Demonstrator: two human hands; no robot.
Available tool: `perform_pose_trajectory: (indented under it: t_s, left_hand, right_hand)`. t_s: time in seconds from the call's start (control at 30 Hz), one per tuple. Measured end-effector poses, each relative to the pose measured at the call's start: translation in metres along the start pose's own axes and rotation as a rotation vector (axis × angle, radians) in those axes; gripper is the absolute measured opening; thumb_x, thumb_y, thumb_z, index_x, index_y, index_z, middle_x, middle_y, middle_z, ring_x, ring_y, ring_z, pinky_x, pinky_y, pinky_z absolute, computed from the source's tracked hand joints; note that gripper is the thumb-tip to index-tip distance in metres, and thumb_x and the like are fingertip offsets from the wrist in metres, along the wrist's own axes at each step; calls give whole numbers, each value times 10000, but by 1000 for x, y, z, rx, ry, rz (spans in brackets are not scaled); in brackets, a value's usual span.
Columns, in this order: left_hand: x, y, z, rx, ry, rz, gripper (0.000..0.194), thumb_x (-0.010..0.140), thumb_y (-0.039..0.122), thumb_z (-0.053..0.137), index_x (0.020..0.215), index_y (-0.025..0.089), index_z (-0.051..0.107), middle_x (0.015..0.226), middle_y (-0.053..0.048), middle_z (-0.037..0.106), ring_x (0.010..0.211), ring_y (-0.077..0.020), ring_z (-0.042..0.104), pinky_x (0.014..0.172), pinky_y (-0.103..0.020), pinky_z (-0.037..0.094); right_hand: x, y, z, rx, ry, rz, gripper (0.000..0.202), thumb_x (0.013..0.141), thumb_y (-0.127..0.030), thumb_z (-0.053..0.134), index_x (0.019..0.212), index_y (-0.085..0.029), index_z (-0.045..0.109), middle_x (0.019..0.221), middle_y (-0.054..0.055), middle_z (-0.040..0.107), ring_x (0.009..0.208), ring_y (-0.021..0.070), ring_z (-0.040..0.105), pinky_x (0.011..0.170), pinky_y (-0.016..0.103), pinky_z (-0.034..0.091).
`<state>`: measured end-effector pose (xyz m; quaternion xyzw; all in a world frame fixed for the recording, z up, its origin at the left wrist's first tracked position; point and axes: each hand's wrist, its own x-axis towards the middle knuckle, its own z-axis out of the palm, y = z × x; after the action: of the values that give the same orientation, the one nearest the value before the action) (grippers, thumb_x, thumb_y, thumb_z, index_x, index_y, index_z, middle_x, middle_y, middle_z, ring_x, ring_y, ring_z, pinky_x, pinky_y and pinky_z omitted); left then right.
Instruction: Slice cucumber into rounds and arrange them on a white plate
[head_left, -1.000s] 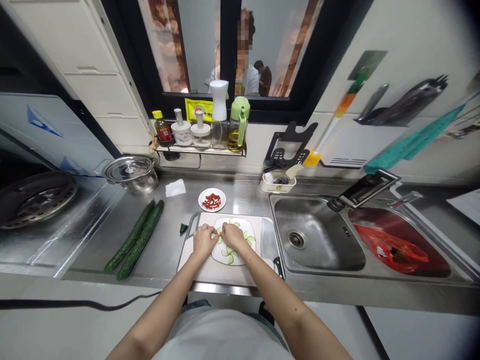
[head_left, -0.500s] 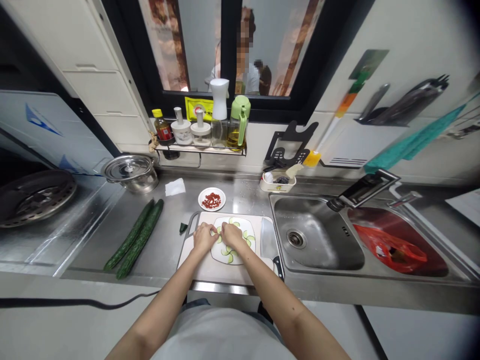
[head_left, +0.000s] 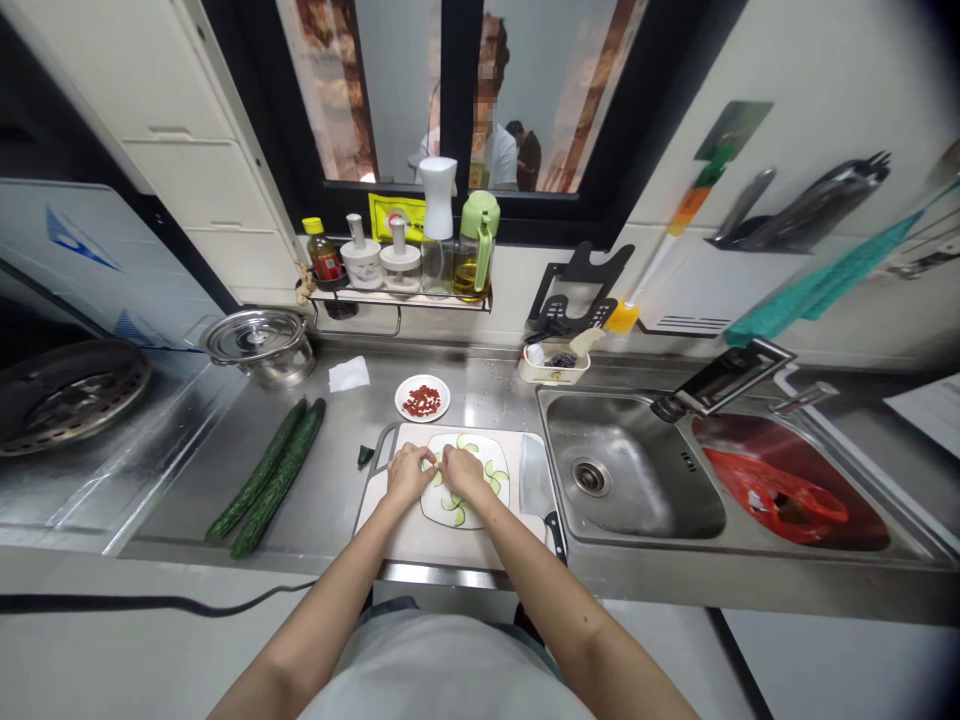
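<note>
A square white plate (head_left: 442, 508) lies on a pale cutting board (head_left: 420, 545), with thin green-edged cucumber slices (head_left: 459, 512) laid in curved patterns on it. Over the plate's left edge is my left hand (head_left: 409, 472), its fingers pinched at a slice, though the fingertips are small. My right hand (head_left: 462, 470) is beside it over the plate, fingers closed; whatever they hold is hidden. A cleaver (head_left: 534, 480) with a black handle rests on the board's right side. Behind the board stands a small white dish of red bits (head_left: 421, 400).
Two whole cucumbers (head_left: 279, 485) and a lidded steel pot (head_left: 262, 345) are at left. A double sink (head_left: 637, 470) with a red bag (head_left: 787, 495) is at right. Bottles stand on a wall rack (head_left: 405, 297). The window shows people.
Both hands stay at nearly the same place over the plate, with only slight finger movement. The whole view has shifted very slightly.
</note>
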<state>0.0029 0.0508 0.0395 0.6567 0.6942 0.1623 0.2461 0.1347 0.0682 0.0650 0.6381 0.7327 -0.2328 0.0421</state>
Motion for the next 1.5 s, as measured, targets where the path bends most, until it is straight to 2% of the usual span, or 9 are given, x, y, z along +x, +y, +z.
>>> perform_pose_trajectory:
  t_s: [0.27, 0.63, 1.0, 1.5]
  left_hand:
    - [1, 0, 0, 20, -12, -4, 142, 755, 285, 629, 887, 250, 667, 905, -29, 517, 919, -186, 522, 799, -278, 374]
    - [2, 3, -3, 34, -33, -22, 146, 747, 278, 631, 884, 245, 671, 910, -30, 519, 921, -186, 531, 791, -278, 385]
    - [4, 3, -4, 44, -46, -21, 146, 739, 283, 643, 880, 247, 665, 912, -27, 531, 903, -179, 536, 784, -278, 385]
    - [4, 5, -7, 63, -57, -29, 148, 729, 279, 641, 875, 256, 660, 919, -24, 535, 905, -187, 535, 772, -287, 377]
  right_hand:
    - [-10, 2, 3, 3, 24, 7, 167, 890, -271, 445, 1007, -209, 548, 982, 74, 657, 885, 183, 605, 644, 246, 355]
    - [-10, 2, 5, 43, 26, 28, 185, 887, -270, 447, 1010, -197, 565, 976, 83, 661, 905, 190, 608, 657, 249, 367]
    - [-8, -5, -1, 19, -12, 47, 164, 868, -229, 484, 990, -190, 585, 999, 99, 666, 923, 209, 618, 676, 256, 394]
    - [-9, 9, -1, 9, 4, 59, 207, 875, -245, 481, 1050, -212, 586, 1016, 101, 666, 955, 203, 607, 711, 268, 387]
